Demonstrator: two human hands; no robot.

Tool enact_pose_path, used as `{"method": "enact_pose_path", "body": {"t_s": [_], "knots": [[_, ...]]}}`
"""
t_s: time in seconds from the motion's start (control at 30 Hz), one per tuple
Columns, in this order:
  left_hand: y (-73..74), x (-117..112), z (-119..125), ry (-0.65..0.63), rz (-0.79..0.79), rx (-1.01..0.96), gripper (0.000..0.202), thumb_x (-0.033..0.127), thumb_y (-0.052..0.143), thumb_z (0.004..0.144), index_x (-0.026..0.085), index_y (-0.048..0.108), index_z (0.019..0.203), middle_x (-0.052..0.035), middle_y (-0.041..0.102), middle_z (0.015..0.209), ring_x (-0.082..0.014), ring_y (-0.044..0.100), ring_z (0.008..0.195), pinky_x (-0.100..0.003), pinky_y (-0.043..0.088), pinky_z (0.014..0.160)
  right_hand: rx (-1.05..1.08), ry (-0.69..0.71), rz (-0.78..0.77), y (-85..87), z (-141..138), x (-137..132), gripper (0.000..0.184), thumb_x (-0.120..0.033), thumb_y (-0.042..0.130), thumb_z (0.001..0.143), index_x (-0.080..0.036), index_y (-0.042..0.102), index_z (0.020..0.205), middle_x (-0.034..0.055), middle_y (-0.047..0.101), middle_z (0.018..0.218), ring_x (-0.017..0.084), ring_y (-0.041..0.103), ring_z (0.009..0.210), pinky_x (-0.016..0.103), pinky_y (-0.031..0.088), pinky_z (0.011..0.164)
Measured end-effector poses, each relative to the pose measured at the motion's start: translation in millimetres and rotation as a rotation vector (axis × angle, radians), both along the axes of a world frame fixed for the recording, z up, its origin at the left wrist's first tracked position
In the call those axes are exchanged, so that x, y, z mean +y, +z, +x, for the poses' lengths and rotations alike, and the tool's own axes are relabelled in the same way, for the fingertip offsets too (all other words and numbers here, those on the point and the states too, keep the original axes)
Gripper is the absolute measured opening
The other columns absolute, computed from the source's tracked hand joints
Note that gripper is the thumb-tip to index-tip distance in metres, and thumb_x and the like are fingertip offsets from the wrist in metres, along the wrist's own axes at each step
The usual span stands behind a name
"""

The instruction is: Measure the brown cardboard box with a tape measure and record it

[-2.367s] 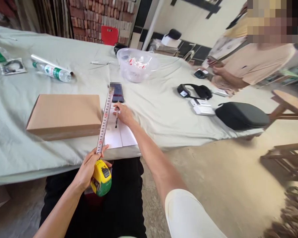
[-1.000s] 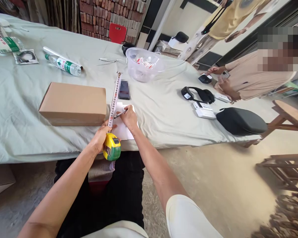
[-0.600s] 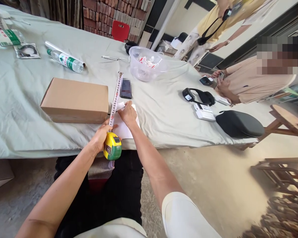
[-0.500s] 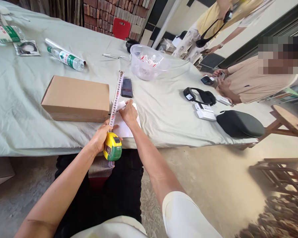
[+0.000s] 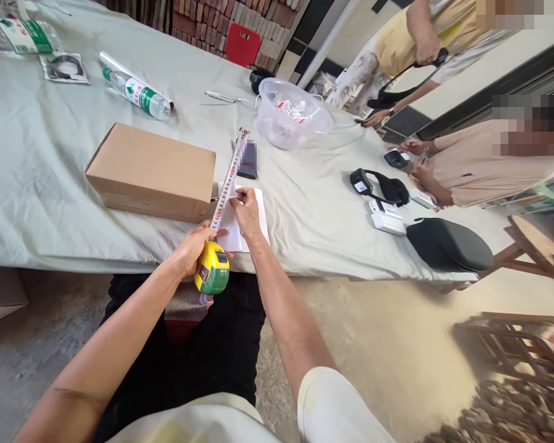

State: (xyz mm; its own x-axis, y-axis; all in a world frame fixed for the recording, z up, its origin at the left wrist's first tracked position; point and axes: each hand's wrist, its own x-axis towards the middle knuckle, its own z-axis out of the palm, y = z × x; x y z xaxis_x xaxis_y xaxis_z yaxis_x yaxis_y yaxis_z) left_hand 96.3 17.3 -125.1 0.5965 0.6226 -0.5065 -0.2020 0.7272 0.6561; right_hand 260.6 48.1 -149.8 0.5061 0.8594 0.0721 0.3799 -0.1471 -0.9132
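My left hand [image 5: 191, 249] grips a yellow and green tape measure [image 5: 212, 275] at the table's near edge. Its blade [image 5: 228, 181] runs away from me along the right end of a brown cardboard box [image 5: 153, 171]. My right hand [image 5: 248, 212] rests closed on a white sheet of paper [image 5: 253, 228], holding a pen [image 5: 231, 197] whose tip points left toward the blade. A dark phone [image 5: 248, 160] lies just beyond the paper.
A grey-green cloth covers the table [image 5: 37, 184]. On it lie a plastic bottle [image 5: 141, 97], a clear bowl [image 5: 292, 115], a black headset [image 5: 381, 186], white boxes [image 5: 386, 219] and a black case [image 5: 447, 245]. Two other people [image 5: 471, 166] stand at the far right.
My left hand has drawn the tape case closer to the table edge, so less blade is out. My right hand with the pen has shifted slightly on the paper. The camera has tilted.
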Motion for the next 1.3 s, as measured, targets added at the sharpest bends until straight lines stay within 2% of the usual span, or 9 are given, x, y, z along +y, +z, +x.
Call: {"method": "enact_pose_path", "body": {"t_s": [0.2,0.4,0.6,0.73,0.83,0.93,1.03,1.13,1.3], "knots": [[-0.8,0.2,0.1,-0.017,-0.004,0.001,0.043,0.016,0.057,0.07,0.021,0.053,0.112,-0.0128,0.064,0.128,-0.0234,0.072,0.057,-0.029,0.054,0.04,0.106,-0.044,0.065,-10.8,3.8,-23.6,0.028,-0.043,0.048,0.08,-0.022,0.045,0.099,0.0023,0.062,0.099,0.015,0.06,0.088,0.028,0.051,0.077],[2.2,0.5,-0.2,0.002,-0.018,0.017,0.046,0.015,0.055,0.07,0.018,0.054,0.116,-0.0148,0.062,0.131,-0.0238,0.072,0.056,-0.031,0.053,0.04,0.268,-0.139,0.107,-15.6,1.8,-31.9,0.026,-0.035,0.051,0.075,-0.024,0.042,0.097,0.001,0.064,0.098,0.013,0.061,0.079,0.026,0.052,0.07],[3.8,0.0,0.0,-0.007,0.001,0.04,0.04,0.015,0.054,0.072,0.016,0.058,0.112,-0.0142,0.066,0.126,-0.0235,0.072,0.057,-0.027,0.05,0.038,0.58,-0.215,0.102,-13.2,-7.7,-33.8,0.034,-0.029,0.062,0.067,-0.025,0.039,0.092,-0.0072,0.055,0.074,0.008,0.052,0.055,0.019,0.04,0.047],[5.0,-0.5,-0.2,-0.001,-0.004,0.067,0.038,0.017,0.054,0.071,0.017,0.06,0.109,-0.012,0.069,0.118,-0.024,0.072,0.057,-0.028,0.049,0.037,0.647,-0.304,0.122,-11.7,-11.9,-36.5,0.031,-0.035,0.061,0.072,-0.025,0.039,0.093,-0.0051,0.058,0.077,0.008,0.056,0.058,0.019,0.04,0.047],[7.1,-0.1,-0.5,0.01,-0.032,0.076,0.041,0.017,0.056,0.071,0.017,0.06,0.112,-0.0117,0.071,0.112,-0.0243,0.072,0.056,-0.027,0.049,0.036,0.619,-0.304,0.149,-11.4,-12.2,-39.8,0.033,-0.037,0.063,0.072,-0.025,0.038,0.09,-0.0059,0.057,0.074,0.008,0.054,0.057,0.018,0.04,0.048],[8.1,0.2,-1.1,-0.013,-0.037,0.072,0.043,0.018,0.055,0.073,0.015,0.061,0.115,-0.0125,0.073,0.103,-0.0253,0.072,0.056,-0.027,0.049,0.036,0.555,-0.228,0.11,-11.3,-12.5,-44.6,0.036,-0.036,0.066,0.068,-0.025,0.038,0.088,-0.0087,0.051,0.066,0.008,0.049,0.054,0.019,0.041,0.049],[7.7,-0.1,-1.7,-0.045,-0.015,0.071,0.046,0.02,0.052,0.076,0.012,0.06,0.12,-0.0137,0.074,0.097,-0.0263,0.072,0.057,-0.028,0.049,0.036,0.484,-0.142,0.114,-10.6,-14.7,-48.8,0.037,-0.04,0.066,0.068,-0.025,0.039,0.089,-0.0056,0.058,0.078,0.009,0.053,0.06,0.022,0.047,0.057],[6.7,-0.5,-2.1,-0.041,0.006,0.068,0.047,0.018,0.051,0.075,0.014,0.059,0.122,-0.0133,0.073,0.105,-0.0251,0.072,0.057,-0.028,0.05,0.037,0.314,-0.093,0.128,-9.4,-18.2,-49.8,0.033,-0.042,0.063,0.072,-0.023,0.042,0.09,-0.0006,0.062,0.094,0.011,0.058,0.074,0.025,0.051,0.07],[4.2,-0.8,-1.6,-0.023,0.001,0.063,0.042,0.017,0.053,0.073,0.015,0.059,0.114,-0.012,0.072,0.107,-0.025,0.072,0.056,-0.029,0.051,0.038,0.126,-0.069,0.062,-7.5,-23.7,-45.6,0.028,-0.043,0.06,0.075,-0.022,0.046,0.088,-0.0003,0.06,0.091,0.013,0.057,0.077,0.026,0.05,0.074]]}}
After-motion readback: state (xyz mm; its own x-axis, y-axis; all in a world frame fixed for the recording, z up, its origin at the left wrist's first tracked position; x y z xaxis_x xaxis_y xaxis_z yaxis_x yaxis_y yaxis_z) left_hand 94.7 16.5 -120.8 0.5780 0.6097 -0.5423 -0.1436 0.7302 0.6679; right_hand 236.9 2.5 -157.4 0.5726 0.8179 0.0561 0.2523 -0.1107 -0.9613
